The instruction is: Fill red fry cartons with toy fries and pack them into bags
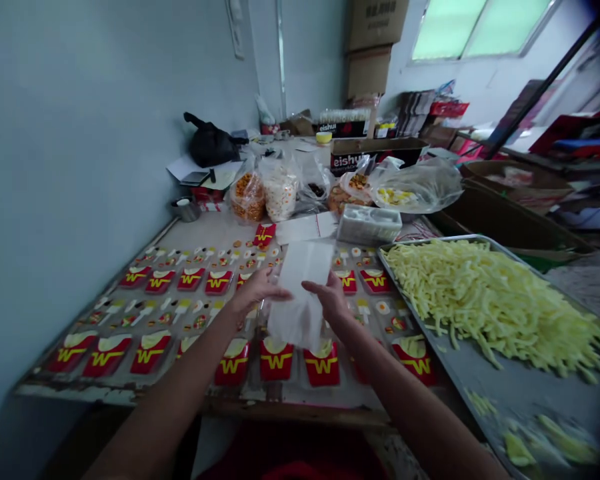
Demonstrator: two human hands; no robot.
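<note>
Your forearms (175, 393) cross the bottom edge; mid-frame, your half-curled left hand (260, 290) and right hand (333, 297) grip a translucent white sheet (307, 263) above red packs (276, 363).

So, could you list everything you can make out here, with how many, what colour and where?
Red W pieces: many, red and yellow, two rows plus one behind
Small food-shaped pieces: many, mixed, between rows
Table: one, whitish, centre
Tray: one, silvery, right
Strips: a heap, pale yellow, on tray
Clear bags: several, contents orange, white, dark, yellow, table's back
Clear plastic stack: one, whitish, before bags
Cup: one, grey, back left
Black bag: one, back left
Printed boxes: two, black, behind bags
Stacked cartons: two, brown, far back
Window: one, pale green, upper right
Translucent packet: one, whitish, between hands
Left hand: one, packet's left
Right hand: one, packet's right
</note>
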